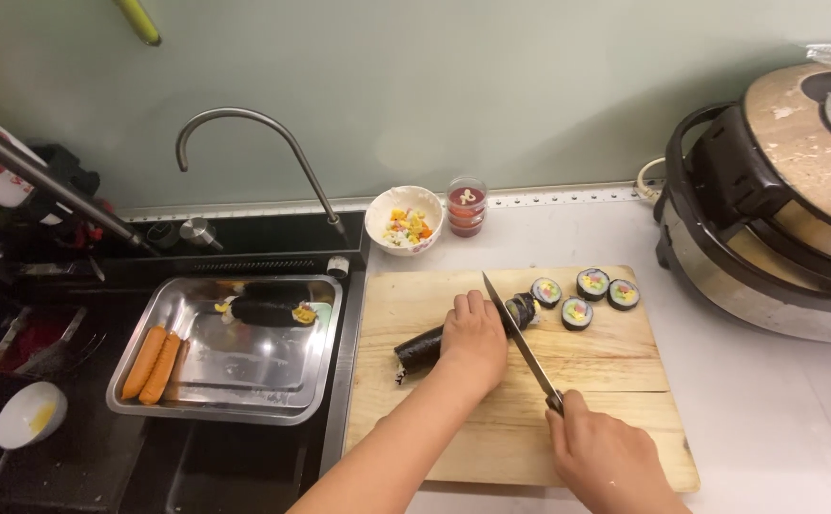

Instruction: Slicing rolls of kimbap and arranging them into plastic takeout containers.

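Note:
On a wooden cutting board [434, 438] lies a dark seaweed rice roll [418, 347]. My left hand [473, 338] presses down on the roll near its right end. My right hand [606, 459] grips the handle of a long knife [515, 333], whose blade rests across the roll just right of my left hand. Several cut slices [577, 312] with colourful centres lie flat on the board's far right part, one more slice [547, 291] leaning by the roll's end.
A steel tray [244, 381] over the sink holds two orange sausages [152, 365] and another dark roll [273, 309]. Behind the board stand a white bowl of chopped filling [404, 220] and a small red jar [467, 205]. A large round cooker [777, 209] sits right. A curved faucet [254, 133] rises behind.

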